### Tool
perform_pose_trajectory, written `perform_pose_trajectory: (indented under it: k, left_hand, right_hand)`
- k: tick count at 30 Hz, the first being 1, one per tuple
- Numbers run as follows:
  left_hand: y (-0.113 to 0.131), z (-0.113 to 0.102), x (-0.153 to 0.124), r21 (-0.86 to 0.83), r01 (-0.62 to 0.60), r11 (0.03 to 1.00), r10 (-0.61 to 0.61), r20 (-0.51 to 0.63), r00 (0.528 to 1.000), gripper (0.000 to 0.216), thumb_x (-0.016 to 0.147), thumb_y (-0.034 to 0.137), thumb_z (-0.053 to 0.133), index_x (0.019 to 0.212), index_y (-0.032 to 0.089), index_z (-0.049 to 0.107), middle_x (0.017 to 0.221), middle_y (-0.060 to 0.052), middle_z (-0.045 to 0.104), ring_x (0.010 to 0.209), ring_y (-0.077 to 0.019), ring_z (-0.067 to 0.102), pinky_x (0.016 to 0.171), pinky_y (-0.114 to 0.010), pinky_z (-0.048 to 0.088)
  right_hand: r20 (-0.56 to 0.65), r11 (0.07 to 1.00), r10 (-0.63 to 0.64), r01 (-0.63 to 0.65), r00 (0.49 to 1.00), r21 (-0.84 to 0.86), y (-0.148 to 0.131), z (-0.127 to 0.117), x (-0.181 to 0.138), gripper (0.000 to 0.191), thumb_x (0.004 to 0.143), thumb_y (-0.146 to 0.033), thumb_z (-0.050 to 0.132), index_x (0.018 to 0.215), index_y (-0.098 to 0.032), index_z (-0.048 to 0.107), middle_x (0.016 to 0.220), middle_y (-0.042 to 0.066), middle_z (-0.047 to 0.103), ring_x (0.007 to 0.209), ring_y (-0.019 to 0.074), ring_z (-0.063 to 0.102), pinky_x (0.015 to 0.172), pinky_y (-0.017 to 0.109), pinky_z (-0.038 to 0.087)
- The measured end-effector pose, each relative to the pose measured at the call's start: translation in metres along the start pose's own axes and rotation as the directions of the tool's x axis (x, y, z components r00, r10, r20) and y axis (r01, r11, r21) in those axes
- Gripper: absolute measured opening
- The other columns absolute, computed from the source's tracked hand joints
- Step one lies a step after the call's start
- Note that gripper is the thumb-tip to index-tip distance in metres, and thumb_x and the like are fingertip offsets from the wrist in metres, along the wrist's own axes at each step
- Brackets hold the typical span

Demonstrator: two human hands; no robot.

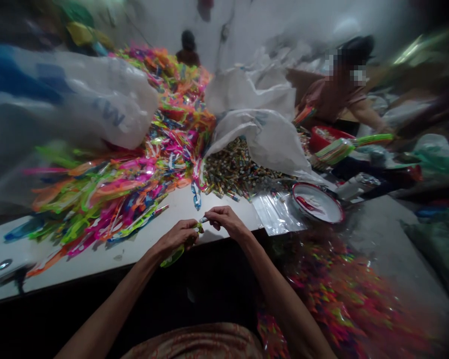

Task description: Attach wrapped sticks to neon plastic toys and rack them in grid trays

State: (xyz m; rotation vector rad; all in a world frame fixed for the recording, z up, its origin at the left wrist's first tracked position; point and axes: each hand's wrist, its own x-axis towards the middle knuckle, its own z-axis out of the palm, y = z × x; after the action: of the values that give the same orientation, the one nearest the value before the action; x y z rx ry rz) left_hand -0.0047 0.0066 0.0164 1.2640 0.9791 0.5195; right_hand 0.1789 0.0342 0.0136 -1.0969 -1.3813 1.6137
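My left hand is closed on a yellow-green plastic piece, whose rounded loop hangs below the fingers at the table's front edge. My right hand pinches a small, light-coloured cylinder and holds it against the upper end of that piece. Exactly how the two parts meet is hidden by the fingers. A heap of similar bright plastic pieces spreads to the left. Beyond my hands lies a pile of small patterned cylinders, spilling from a white sack.
Clear plastic bags and a red-rimmed white plate lie right on the white table. A large translucent bag bulges at left. A co-worker sits at right, another person behind. Bagged colourful pieces fill the lower right.
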Motion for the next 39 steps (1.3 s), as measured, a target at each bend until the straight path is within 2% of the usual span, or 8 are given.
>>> perform_pose_trajectory:
  k: [10,21,24,26,28,30,33,39]
  left_hand:
    - [0.015,-0.001,-0.011,0.119,-0.056,0.991,0.054,0.023,0.998,0.051,0.085,0.056,0.03,0.065,0.015,0.054,0.05,0.001,0.05,0.042,-0.0097,0.04,0.048,-0.025,0.033]
    - [-0.001,-0.001,-0.001,0.167,-0.04,0.985,0.02,0.115,0.993,0.044,0.08,0.06,0.042,0.064,0.019,0.044,0.051,0.006,0.037,0.043,-0.0081,0.032,0.043,-0.021,0.027]
    - [0.013,-0.03,0.0,0.585,-0.008,0.811,0.105,-0.131,0.986,0.039,0.083,0.051,0.04,0.063,0.019,0.049,0.054,0.002,0.046,0.05,-0.0121,0.044,0.052,-0.024,0.036]
    - [0.03,-0.058,-0.003,0.816,0.181,0.549,0.305,-0.398,0.865,0.03,0.084,0.042,0.041,0.07,0.02,0.056,0.068,-0.004,0.057,0.072,-0.0205,0.057,0.072,-0.034,0.043]
    - [0.048,-0.081,-0.002,0.84,0.341,0.421,0.479,-0.525,0.703,0.027,0.085,0.034,0.039,0.094,0.02,0.059,0.1,-0.013,0.059,0.107,-0.0314,0.05,0.094,-0.05,0.031]
    - [0.058,-0.093,0.007,0.851,0.363,0.379,0.557,-0.523,0.645,0.035,0.086,0.029,0.036,0.116,0.019,0.051,0.126,-0.017,0.046,0.127,-0.0357,0.03,0.102,-0.057,0.014]
    - [0.054,-0.082,0.043,0.896,0.266,0.354,0.496,-0.422,0.759,0.031,0.086,0.026,0.038,0.112,0.02,0.054,0.126,-0.014,0.048,0.124,-0.0313,0.036,0.104,-0.048,0.02]
    - [0.024,-0.043,0.13,0.783,0.296,0.548,0.283,-0.506,0.815,0.032,0.085,0.036,0.044,0.106,0.016,0.055,0.12,-0.016,0.052,0.111,-0.0311,0.049,0.088,-0.042,0.039]
  right_hand:
    - [0.065,1.0,-0.005,0.003,0.998,0.031,-0.008,0.001,-0.013,0.024,0.07,-0.035,0.068,0.075,-0.012,0.069,0.059,-0.001,0.057,0.046,0.0059,0.043,0.047,0.021,0.03]
    - [0.066,0.988,-0.003,0.013,0.998,-0.155,-0.008,0.004,-0.019,0.024,0.07,-0.037,0.066,0.072,-0.013,0.07,0.047,-0.004,0.051,0.046,0.0074,0.043,0.048,0.021,0.031]
    - [-0.082,0.998,0.021,-0.026,0.996,-0.06,0.008,-0.006,-0.001,0.038,0.069,-0.042,0.066,0.095,-0.013,0.068,0.062,0.0,0.059,0.047,0.0084,0.047,0.049,0.023,0.037]
    - [-0.269,0.99,0.01,-0.046,0.963,-0.13,0.015,-0.02,0.015,0.045,0.072,-0.044,0.064,0.105,-0.014,0.064,0.075,0.003,0.061,0.051,0.0102,0.051,0.051,0.024,0.04]
    - [-0.436,0.899,-0.09,-0.116,0.895,-0.423,0.015,-0.036,0.032,0.036,0.076,-0.04,0.06,0.1,-0.014,0.065,0.084,0.006,0.062,0.064,0.0145,0.056,0.058,0.026,0.042]
    - [-0.487,0.636,-0.207,-0.261,0.849,-0.726,0.01,-0.049,0.047,0.024,0.079,-0.032,0.056,0.093,-0.014,0.066,0.094,0.009,0.062,0.081,0.0191,0.058,0.068,0.028,0.042]
    - [-0.435,0.294,-0.199,-0.37,0.878,-0.881,0.003,-0.054,0.064,0.02,0.084,-0.026,0.049,0.093,-0.017,0.064,0.104,0.01,0.061,0.094,0.0211,0.056,0.075,0.028,0.04]
    - [-0.397,0.209,-0.155,-0.363,0.905,-0.908,0.009,-0.037,0.081,0.023,0.086,-0.024,0.043,0.099,-0.017,0.061,0.11,0.012,0.058,0.098,0.022,0.057,0.08,0.03,0.037]
